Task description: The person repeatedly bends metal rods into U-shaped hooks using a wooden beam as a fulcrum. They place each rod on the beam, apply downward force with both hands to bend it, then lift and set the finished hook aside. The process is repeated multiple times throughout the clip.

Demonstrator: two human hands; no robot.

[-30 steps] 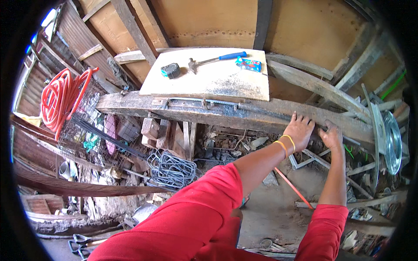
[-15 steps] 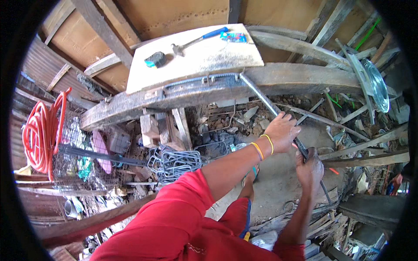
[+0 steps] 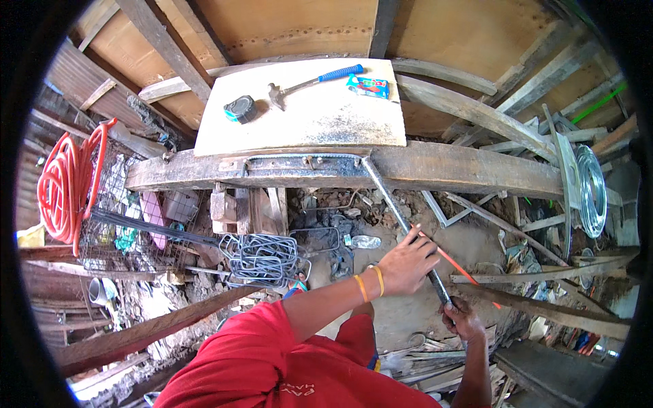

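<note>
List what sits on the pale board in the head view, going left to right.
Tape measure → hammer → small colourful packet, all on the pale board.

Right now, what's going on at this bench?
A person in a red shirt grips a long steel bar with both hands: the left hand higher up, the right hand at the near end. The bar's far part lies bent along the wooden beam, among pegs. On the pale board behind lie a hammer, a tape measure and a small packet. Bent wire stirrups are piled below.
</note>
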